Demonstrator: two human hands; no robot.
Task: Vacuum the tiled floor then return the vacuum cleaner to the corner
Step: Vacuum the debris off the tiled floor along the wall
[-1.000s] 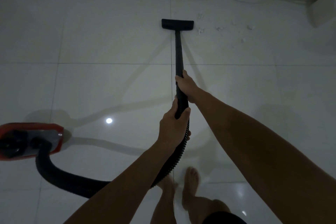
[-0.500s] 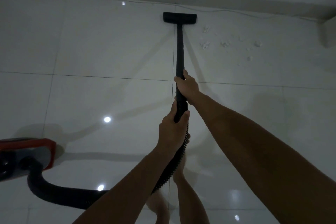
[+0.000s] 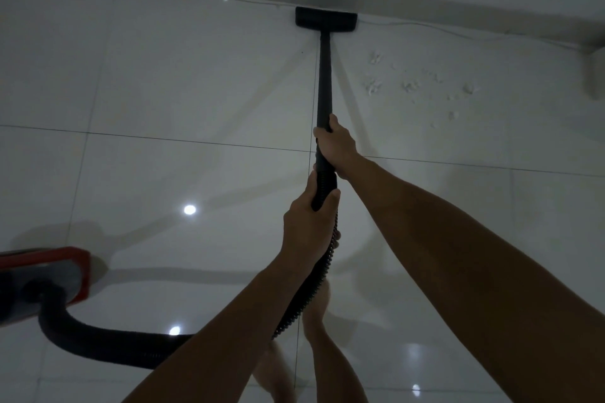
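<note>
Head view. A black vacuum wand [image 3: 324, 75] is held by both hands and extends forward across the glossy white tiled floor [image 3: 163, 82]. The right hand [image 3: 335, 145] is wrapped around the wand higher up, fingers curled round it from the right side. The left hand [image 3: 309, 226] is closed around the ribbed handle end, just below the right hand, thumb lying along the tube. The two hands are close together but not touching.

The black floor nozzle [image 3: 326, 20] is seen at the far end of the wand, flat on the tile and set against the baseboard [image 3: 458, 15] of the wall. A thin cable [image 3: 425, 26] is noted running along the foot of the baseboard, to either side of the nozzle.

A black corrugated hose [image 3: 108, 342] is seen leaving the handle under the left forearm, curving left along the floor and up into the red and grey vacuum cleaner body [image 3: 49, 278], which sits on the tile at the left edge, well apart from the nozzle.

Pale scattered debris [image 3: 409, 85] is recorded on the tile to the right of the wand, near the wall. Bare legs [image 3: 314, 321] are partly visible below the arms. Round light reflections [image 3: 189, 209] are noted on the tiles.
</note>
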